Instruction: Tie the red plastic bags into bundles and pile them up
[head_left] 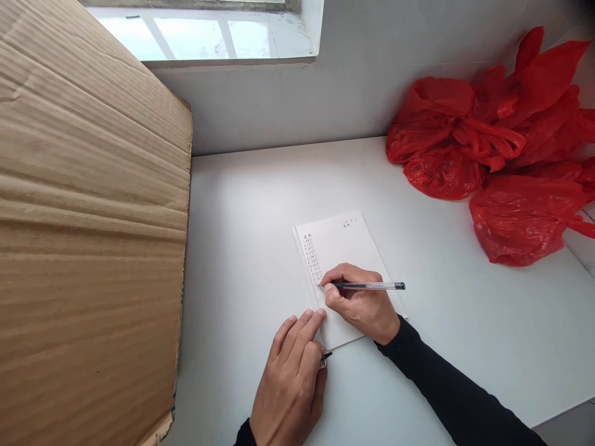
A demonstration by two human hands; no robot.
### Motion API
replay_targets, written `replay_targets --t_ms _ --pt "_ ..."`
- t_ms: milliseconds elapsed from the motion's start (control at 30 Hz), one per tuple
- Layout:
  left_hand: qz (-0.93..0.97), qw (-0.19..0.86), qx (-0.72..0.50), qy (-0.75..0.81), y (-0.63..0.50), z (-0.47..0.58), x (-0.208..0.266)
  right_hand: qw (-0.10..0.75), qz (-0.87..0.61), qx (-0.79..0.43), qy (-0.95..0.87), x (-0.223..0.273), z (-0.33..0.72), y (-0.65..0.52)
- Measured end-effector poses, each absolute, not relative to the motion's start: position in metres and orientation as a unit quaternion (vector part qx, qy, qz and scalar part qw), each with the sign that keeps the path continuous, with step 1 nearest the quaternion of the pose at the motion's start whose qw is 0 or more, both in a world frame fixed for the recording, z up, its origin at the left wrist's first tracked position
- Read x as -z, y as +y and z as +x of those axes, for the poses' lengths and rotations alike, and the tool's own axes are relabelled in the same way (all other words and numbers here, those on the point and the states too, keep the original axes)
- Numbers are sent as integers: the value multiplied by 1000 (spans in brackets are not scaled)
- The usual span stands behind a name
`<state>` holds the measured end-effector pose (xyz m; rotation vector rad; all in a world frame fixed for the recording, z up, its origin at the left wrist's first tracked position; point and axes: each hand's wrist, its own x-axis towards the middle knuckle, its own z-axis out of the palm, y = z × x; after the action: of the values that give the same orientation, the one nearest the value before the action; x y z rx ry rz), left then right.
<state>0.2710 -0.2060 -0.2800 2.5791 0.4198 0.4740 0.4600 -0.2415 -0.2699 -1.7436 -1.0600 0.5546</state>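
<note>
A white notebook (344, 248) lies open at an angle on the white table, with a column of handwritten lines down its left side and a few marks at the top right. My right hand (360, 300) grips a clear-barrelled black pen (372, 286), its tip touching the page at the lower end of the column. At the notebook's lower left edge, my left hand (292, 378) rests with its fingertips against the paper. A small pen cap (325, 359) with a black clip pokes out between its thumb and index finger, partly hidden.
A large cardboard box (93, 248) stands along the left side. Several knotted red plastic bags (525, 210) are heaped at the right rear against the wall. Behind the white table (242, 217) is a grey wall with a window ledge (292, 43).
</note>
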Motion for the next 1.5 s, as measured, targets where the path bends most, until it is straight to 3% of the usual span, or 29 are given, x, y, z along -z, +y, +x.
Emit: replay_targets --t_ms 467,1500 --pt "944 239 -169 150 -206 271 282 526 -709 -216 -417 269 461 -245" --pt "947 231 -162 156 -206 271 281 505 -726 -221 -412 272 461 -244"
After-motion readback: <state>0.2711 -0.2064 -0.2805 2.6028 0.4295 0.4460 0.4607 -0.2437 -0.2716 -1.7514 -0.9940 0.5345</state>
